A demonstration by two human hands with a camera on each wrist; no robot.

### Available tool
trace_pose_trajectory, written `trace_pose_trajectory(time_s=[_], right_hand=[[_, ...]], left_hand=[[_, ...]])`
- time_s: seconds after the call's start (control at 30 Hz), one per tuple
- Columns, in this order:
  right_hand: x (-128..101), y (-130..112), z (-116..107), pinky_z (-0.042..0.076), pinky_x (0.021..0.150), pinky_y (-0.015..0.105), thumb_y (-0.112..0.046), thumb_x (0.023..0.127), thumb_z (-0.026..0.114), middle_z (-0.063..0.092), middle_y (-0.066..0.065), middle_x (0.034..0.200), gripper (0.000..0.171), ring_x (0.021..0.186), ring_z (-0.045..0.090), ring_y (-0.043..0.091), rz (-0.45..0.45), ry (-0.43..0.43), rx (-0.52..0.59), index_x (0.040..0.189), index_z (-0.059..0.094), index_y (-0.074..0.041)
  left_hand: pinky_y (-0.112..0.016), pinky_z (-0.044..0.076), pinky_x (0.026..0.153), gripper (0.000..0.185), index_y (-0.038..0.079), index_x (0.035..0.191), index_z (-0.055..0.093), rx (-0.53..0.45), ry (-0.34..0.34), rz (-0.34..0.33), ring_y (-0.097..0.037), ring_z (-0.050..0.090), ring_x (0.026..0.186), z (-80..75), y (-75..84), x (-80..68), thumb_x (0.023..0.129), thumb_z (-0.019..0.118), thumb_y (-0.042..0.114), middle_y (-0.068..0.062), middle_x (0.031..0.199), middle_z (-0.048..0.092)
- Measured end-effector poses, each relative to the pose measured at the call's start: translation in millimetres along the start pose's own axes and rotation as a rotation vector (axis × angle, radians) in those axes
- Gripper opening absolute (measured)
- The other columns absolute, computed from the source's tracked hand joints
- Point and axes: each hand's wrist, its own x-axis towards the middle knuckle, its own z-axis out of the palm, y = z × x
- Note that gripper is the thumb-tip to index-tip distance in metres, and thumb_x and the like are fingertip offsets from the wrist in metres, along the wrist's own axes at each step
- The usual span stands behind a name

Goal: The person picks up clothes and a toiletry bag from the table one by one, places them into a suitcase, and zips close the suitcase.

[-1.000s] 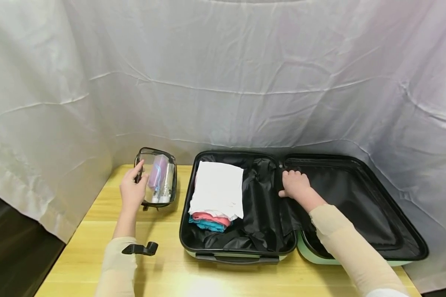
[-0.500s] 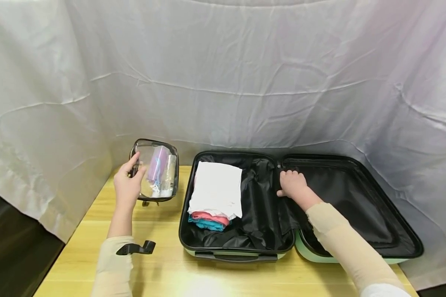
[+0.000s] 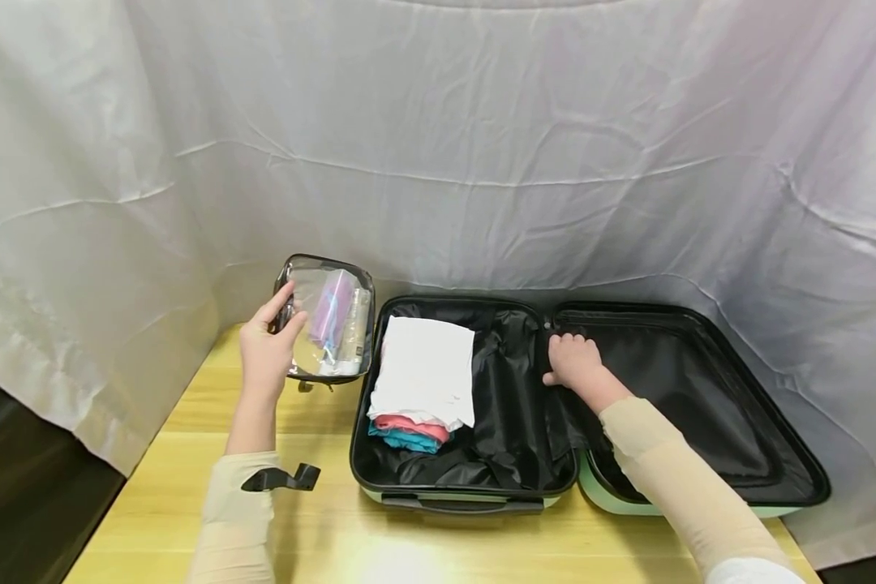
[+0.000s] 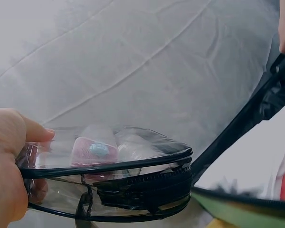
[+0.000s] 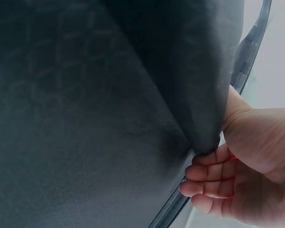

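Over the table [image 3: 314, 454], beside the far left corner of the case [image 3: 467, 492], the left hand [image 3: 266, 341] grips the pouch [image 3: 307, 352] by its left side; a mark on the bottle [image 3: 355, 324] inside is too small to read. The right hand [image 3: 575, 359] pinches a black flap [image 3: 565, 422].

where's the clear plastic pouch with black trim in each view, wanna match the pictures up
Head: left of centre, the clear plastic pouch with black trim is held in the left hand.
Left wrist: the pouch runs from the left hand across to the lower middle.
Right wrist: not in it.
Shared landmark: the right hand, gripping black fabric: right of centre in head, lower right in right wrist, cut off at left wrist's upper right edge.
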Motion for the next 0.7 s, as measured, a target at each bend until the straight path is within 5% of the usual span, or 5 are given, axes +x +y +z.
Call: trace_pose_trajectory(time_s=[0.4, 0.7], right_hand=[[-0.6, -4.2, -0.6, 0.05, 0.082, 0.054, -0.044, 0.082, 0.075, 0.058, 0.028, 0.103, 0.064, 0.096, 0.057, 0.043, 0.005, -0.014, -0.001, 0.112, 0.053, 0.009], [-4.0, -3.1, -1.6, 0.051, 0.082, 0.054, -0.044, 0.082, 0.075, 0.058, 0.028, 0.103, 0.064, 0.096, 0.057, 0.043, 0.011, -0.029, 0.001, 0.112, 0.053, 0.008]], left_hand=[[-0.008, 0.047, 0.085, 0.047, 0.025, 0.132, 0.062, -0.033, -0.061, -0.017, -0.009, 0.056, 0.118, 25.1, 12.6, -5.2, 0.089, 0.071, 0.01, -0.009, 0.139, 0.058], [-0.009, 0.049, 0.083, 0.046, 0.022, 0.132, 0.062, -0.082, -0.112, -0.027, -0.008, 0.058, 0.109, 51.1, 16.0, -9.1, 0.089, 0.069, 0.007, -0.017, 0.13, 0.063]])
